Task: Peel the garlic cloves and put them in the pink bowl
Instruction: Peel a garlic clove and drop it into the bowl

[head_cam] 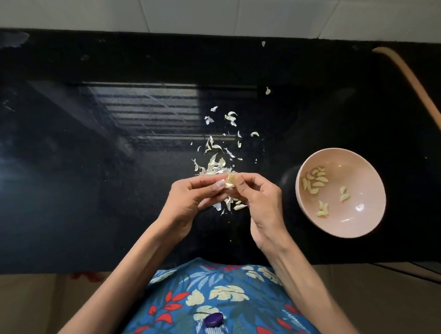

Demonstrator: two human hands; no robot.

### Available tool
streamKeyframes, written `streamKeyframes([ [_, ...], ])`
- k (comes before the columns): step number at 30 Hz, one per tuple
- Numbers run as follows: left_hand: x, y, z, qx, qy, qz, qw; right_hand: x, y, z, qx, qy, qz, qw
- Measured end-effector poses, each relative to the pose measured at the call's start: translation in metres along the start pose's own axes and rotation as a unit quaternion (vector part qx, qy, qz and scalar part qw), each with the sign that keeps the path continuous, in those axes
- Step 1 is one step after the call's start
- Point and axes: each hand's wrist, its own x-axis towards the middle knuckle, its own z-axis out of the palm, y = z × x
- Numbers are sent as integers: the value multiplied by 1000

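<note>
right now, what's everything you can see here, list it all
counter: one, glossy black, across the view
wall tiles: several, white, behind the counter
bowl: one, pink, on the counter right of the hands
peeled cloves: about a dozen, pale yellow, inside the bowl
skins: many, white, scattered on the counter beyond and under the hands
held clove: one, pale, between both hands
top: one, blue floral, bottom of view
left hand: one, pinching the held clove
right hand: one, pinching the held clove
</note>
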Motion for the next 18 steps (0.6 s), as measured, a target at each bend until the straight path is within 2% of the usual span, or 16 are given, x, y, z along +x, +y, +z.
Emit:
streamKeyframes([
  [3, -3, -2, -11, 70, 11, 10, 997, -1, 4, -1, 15, -17, 40, 999],
  [8, -5, -4, -14, 108, 25, 24, 994, 3, 4, -4, 30, -5, 53, 998],
  [14, -3, 1, -9, 122, 3, 40, 992, -4, 4, -2, -6, -57, -3, 998],
  [18, -2, 2, -11, 97, 6, 44, 994, -6, 0, -3, 6, -72, -12, 997],
])
